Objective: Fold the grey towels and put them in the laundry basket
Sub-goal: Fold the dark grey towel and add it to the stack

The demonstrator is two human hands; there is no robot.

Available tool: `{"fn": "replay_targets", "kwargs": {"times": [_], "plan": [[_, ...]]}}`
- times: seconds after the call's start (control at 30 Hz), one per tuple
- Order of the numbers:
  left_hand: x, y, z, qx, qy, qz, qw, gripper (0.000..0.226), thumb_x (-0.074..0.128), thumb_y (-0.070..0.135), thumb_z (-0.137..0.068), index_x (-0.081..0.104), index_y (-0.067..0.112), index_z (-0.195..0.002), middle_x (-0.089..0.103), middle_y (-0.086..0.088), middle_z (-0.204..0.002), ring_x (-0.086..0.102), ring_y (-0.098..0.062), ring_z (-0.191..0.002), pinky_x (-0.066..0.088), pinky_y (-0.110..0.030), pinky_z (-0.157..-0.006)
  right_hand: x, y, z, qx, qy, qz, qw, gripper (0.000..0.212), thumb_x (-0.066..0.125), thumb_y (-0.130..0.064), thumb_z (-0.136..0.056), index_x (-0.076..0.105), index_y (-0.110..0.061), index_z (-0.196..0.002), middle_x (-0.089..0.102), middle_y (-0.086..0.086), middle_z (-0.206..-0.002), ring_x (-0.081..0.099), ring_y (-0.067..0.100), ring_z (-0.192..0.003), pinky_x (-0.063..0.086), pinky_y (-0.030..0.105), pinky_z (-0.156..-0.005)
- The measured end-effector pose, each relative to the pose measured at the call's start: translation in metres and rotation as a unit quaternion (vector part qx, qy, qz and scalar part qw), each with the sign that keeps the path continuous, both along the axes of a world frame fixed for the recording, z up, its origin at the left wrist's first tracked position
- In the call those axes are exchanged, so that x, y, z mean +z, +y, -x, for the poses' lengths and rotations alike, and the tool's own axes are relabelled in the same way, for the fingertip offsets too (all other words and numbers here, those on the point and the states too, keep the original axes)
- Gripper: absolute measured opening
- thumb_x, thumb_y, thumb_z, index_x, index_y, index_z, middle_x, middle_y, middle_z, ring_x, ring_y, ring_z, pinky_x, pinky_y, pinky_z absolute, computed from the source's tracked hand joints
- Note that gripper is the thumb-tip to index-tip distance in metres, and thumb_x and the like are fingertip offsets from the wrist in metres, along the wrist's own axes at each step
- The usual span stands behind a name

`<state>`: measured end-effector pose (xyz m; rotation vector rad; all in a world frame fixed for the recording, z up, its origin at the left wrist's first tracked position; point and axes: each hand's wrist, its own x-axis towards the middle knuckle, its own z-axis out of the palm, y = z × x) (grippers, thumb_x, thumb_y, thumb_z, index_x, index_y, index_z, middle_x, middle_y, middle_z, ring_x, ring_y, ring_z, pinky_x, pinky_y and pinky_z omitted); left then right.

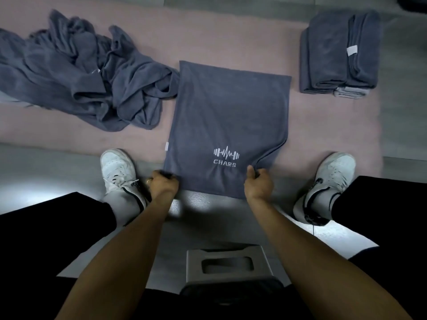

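Observation:
A grey towel [228, 121] with a white "CHARS" logo lies flat on the pink mat [208, 40], its near edge reaching onto the grey floor. My left hand [163, 183] grips its near left corner. My right hand [258, 181] pinches the near right corner, thumb on top. A heap of crumpled grey towels [76, 72] sits at the left on the mat. A stack of folded grey towels [339, 54] stands at the far right. No laundry basket shows.
My white shoes [120, 172] [328, 181] flank the towel on the grey floor. A grey plastic stool [227, 264] with a handle slot is below, between my legs. A dark object sits at the top right corner.

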<state>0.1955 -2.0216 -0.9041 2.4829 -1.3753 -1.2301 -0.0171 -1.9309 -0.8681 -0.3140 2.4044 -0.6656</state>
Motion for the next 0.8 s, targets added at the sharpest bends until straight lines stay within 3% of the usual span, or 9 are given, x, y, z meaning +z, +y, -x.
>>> {"fn": "replay_targets", "kwargs": {"times": [0.13, 0.3, 0.37, 0.47, 0.53, 0.6, 0.67, 0.73, 0.8], "plan": [[0.006, -0.013, 0.008, -0.012, 0.026, -0.053, 0.998, 0.030, 0.059, 0.022, -0.090, 0.068, 0.003, -0.111, 0.067, -0.021, -0.116, 0.061, -0.035, -0.112, 0.046, -0.035, -0.094, 0.002, -0.001, 0.003, 0.017, -0.003, -0.035, 0.999, 0.019, 0.055, -0.018, -0.092, 0.060, -0.001, -0.097, 0.066, 0.023, -0.104, 0.060, 0.040, -0.101, 0.043, 0.037, -0.081], [0.036, -0.023, 0.039, -0.051, 0.063, -0.016, 0.997, 0.027, 0.055, 0.022, -0.092, 0.063, 0.001, -0.107, 0.066, -0.022, -0.114, 0.063, -0.038, -0.104, 0.049, -0.037, -0.086, 0.016, 0.003, 0.023, 0.006, -0.015, 0.001, 1.000, 0.015, 0.063, -0.021, -0.086, 0.058, -0.008, -0.088, 0.069, 0.017, -0.099, 0.064, 0.035, -0.095, 0.049, 0.034, -0.083], [0.057, -0.027, 0.055, -0.020, 0.140, -0.017, 0.990, 0.015, 0.054, 0.021, -0.093, 0.059, 0.007, -0.093, 0.069, -0.021, -0.100, 0.070, -0.034, -0.074, 0.058, -0.038, -0.069, 0.023, 0.009, 0.038, -0.017, -0.017, 0.032, 0.999, 0.019, 0.062, -0.029, -0.080, 0.053, -0.012, -0.081, 0.070, 0.018, -0.088, 0.067, 0.036, -0.085, 0.055, 0.044, -0.079], [0.095, -0.033, 0.071, -0.003, 0.214, -0.010, 0.977, 0.019, 0.052, 0.018, -0.098, 0.046, 0.014, -0.080, 0.064, -0.010, -0.072, 0.059, -0.015, -0.036, 0.049, -0.023, -0.038, 0.036, 0.021, 0.062, -0.053, 0.003, 0.092, 0.994, 0.017, 0.054, -0.029, -0.071, 0.047, -0.022, -0.085, 0.067, 0.015, -0.077, 0.066, 0.036, -0.071, 0.056, 0.051, -0.067], [0.125, -0.037, 0.078, 0.001, 0.255, 0.008, 0.967, 0.021, 0.051, 0.016, -0.099, 0.043, 0.015, -0.079, 0.060, -0.009, -0.069, 0.056, -0.012, -0.033, 0.046, -0.020, -0.036, 0.057, 0.020, 0.072, -0.068, 0.016, 0.153, 0.986, 0.019, 0.053, -0.025, -0.072, 0.042, -0.036, -0.083, 0.065, 0.011, -0.075, 0.065, 0.036, -0.067, 0.056, 0.050, -0.063], [0.160, -0.040, 0.082, 0.014, 0.295, 0.033, 0.955, 0.019, 0.051, 0.014, -0.099, 0.045, 0.013, -0.081, 0.060, -0.012, -0.072, 0.057, -0.011, -0.033, 0.047, -0.020, -0.036, 0.099, 0.013, 0.070, -0.053, 0.032, 0.202, 0.977, 0.017, 0.054, -0.021, -0.077, 0.054, -0.039, -0.077, 0.067, 0.007, -0.071, 0.066, 0.034, -0.066, 0.057, 0.049, -0.065], [0.193, -0.040, 0.085, 0.015, 0.323, 0.051, 0.945, 0.010, 0.052, 0.012, -0.099, 0.051, 0.009, -0.090, 0.061, -0.014, -0.074, 0.058, -0.011, -0.034, 0.048, -0.019, -0.036, 0.130, 0.006, 0.072, -0.037, 0.022, 0.252, 0.967, 0.019, 0.059, -0.014, -0.083, 0.067, -0.030, -0.075, 0.068, 0.006, -0.066, 0.067, 0.028, -0.061, 0.059, 0.049, -0.067], [0.223, -0.039, 0.086, -0.006, 0.338, 0.052, 0.940, 0.007, 0.054, 0.011, -0.098, 0.055, 0.004, -0.099, 0.062, -0.013, -0.072, 0.059, -0.010, -0.036, 0.049, -0.019, -0.038, 0.156, 0.001, 0.072, -0.020, -0.010, 0.297, 0.955, 0.014, 0.063, -0.011, -0.081, 0.073, -0.017, -0.090, 0.070, 0.007, -0.069, 0.068, 0.023, -0.062, 0.059, 0.049, -0.074], [0.253, -0.038, 0.086, -0.032, 0.348, 0.050, 0.936, 0.007, 0.056, 0.010, -0.097, 0.057, 0.003, -0.099, 0.063, -0.013, -0.075, 0.061, -0.010, -0.039, 0.051, -0.018, -0.042, 0.184, 0.000, 0.073, 0.026, 0.022, 0.295, 0.955, 0.033, 0.062, -0.011, -0.074, 0.072, -0.010, -0.106, 0.074, 0.010, -0.084, 0.070, 0.021, -0.077, 0.056, 0.044, -0.087]]}}
